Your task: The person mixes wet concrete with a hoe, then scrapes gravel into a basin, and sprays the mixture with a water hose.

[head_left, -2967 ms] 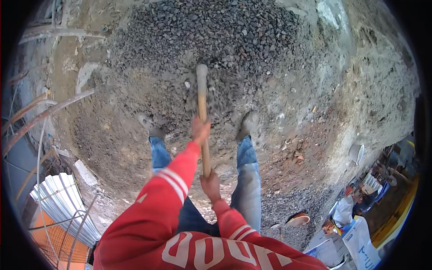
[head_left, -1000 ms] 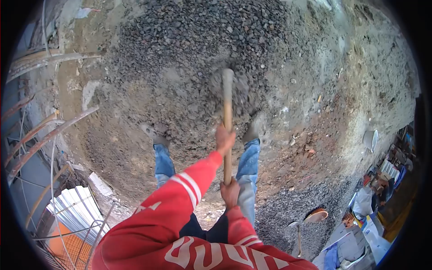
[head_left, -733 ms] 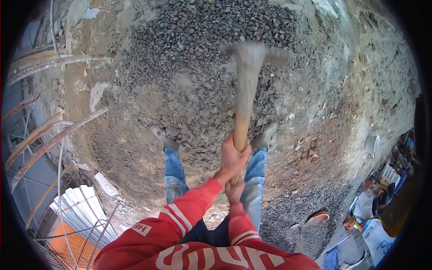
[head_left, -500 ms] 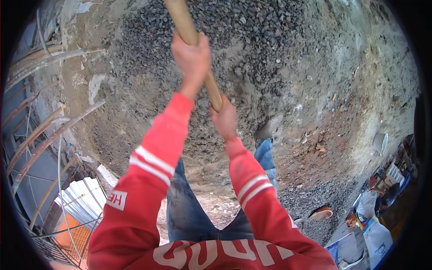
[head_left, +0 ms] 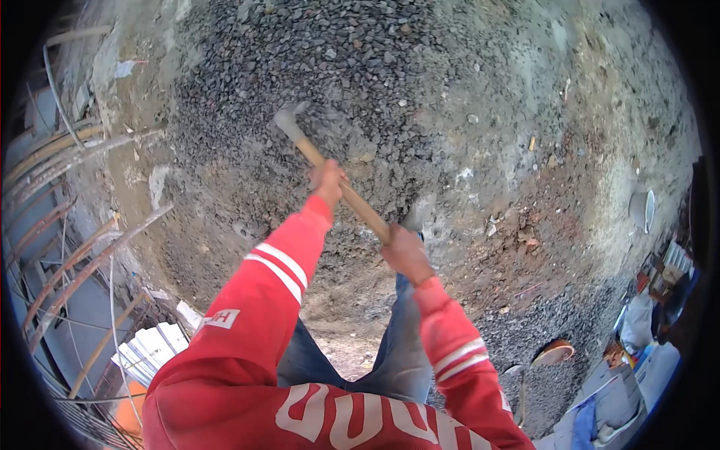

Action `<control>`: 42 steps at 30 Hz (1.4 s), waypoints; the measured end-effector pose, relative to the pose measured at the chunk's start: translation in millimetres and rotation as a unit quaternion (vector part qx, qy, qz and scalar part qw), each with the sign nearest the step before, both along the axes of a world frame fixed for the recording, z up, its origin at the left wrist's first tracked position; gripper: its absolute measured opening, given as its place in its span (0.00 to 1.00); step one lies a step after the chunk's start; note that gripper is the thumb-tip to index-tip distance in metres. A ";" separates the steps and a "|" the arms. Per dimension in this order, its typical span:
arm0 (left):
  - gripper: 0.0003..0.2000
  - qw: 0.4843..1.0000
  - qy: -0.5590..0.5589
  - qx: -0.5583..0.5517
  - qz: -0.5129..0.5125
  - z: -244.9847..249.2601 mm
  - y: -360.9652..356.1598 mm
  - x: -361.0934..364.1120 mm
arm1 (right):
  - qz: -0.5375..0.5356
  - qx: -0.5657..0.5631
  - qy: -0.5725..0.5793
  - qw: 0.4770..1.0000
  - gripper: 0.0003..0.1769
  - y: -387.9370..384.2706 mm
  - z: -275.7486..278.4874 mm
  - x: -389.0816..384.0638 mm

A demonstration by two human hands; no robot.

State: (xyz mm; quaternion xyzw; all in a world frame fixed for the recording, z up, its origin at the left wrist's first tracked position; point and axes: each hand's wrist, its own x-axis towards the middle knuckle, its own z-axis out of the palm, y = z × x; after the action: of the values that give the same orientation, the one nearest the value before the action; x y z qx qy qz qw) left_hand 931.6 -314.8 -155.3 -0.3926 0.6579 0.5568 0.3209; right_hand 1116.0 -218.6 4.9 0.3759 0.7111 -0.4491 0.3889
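Note:
A hoe (head_left: 364,212) with a thick wooden handle slants across the middle of the head view. Its grey metal head (head_left: 289,124) is down at the dark gravel (head_left: 322,52), partly smeared by motion. My left hand (head_left: 328,181) is wrapped round the handle fairly close to the head. Near the handle's lower end, my right hand (head_left: 407,253) is closed on it too. Both arms wear red sleeves with white stripes. Grey, damp-looking soil mixed with stones lies beneath the handle.
Bent wooden poles (head_left: 105,251) and wires crowd the left edge. White stacked sheets (head_left: 152,350) lie at lower left. A white bucket (head_left: 643,211) stands at right. Bags and boards are heaped at lower right, near a round orange-rimmed pan (head_left: 553,353) on gravel.
The hoe has swung down, and its head now shows at the gravel. Both hands have moved lower in the view, the right one also rightward, and they are still on the handle.

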 end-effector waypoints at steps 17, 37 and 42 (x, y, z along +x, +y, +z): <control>0.06 0.932 0.278 0.193 -0.133 229.4 99.6 11.2 | -0.189 0.207 0.230 0.932 0.16 0.0 21.2 24.2; 0.13 0.950 0.028 -0.046 -0.307 92.7 -101.7 114.8 | -0.172 0.150 -0.098 0.969 0.19 -255.9 33.3 112.5; 0.13 0.909 0.163 -0.125 -0.363 126.5 -144.1 110.9 | -0.246 0.135 0.020 0.960 0.18 -298.7 42.6 101.5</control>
State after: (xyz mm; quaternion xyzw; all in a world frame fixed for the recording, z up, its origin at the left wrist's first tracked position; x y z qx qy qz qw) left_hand 1042.5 -458.9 -28.8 -0.0675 0.8624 0.3716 0.3370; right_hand 1217.5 -517.3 47.5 0.5789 0.6585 -0.4383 0.1981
